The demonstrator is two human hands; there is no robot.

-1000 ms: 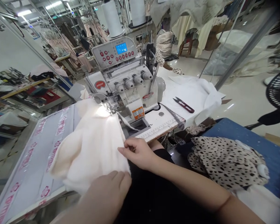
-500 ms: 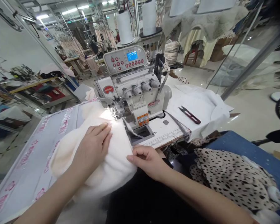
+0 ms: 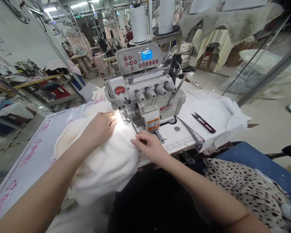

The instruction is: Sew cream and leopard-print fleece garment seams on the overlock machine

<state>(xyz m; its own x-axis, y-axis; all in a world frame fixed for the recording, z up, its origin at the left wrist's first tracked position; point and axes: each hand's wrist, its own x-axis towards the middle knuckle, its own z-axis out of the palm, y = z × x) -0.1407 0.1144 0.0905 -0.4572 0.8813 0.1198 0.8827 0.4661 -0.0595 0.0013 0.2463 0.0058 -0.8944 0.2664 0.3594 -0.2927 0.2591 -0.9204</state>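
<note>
Cream-white fluffy fabric (image 3: 111,155) lies bunched on the table, its upper edge under the presser-foot area of the overlock sewing machine (image 3: 145,97). My left hand (image 3: 98,129) rests on the fabric, palm down and fingers stretched toward the lit needle area. At the fabric's right edge, my right hand (image 3: 149,145) pinches it between thumb and fingers, just in front of the machine. Fabric folds hang over the table's front edge toward my lap. The needle itself is too small to make out.
Dark-handled thread snips (image 3: 203,123) lie on white cloth (image 3: 215,103) to the right. Spotted fabric (image 3: 247,187) is heaped on a blue surface (image 3: 242,152). White thread cones (image 3: 139,24) stand behind the machine. Printed plastic film (image 3: 36,142) covers the table at left.
The fabric and both hands have moved forward, toward the machine. My right hand is now closer to the presser foot. The view has shifted slightly, so the machine appears farther right.
</note>
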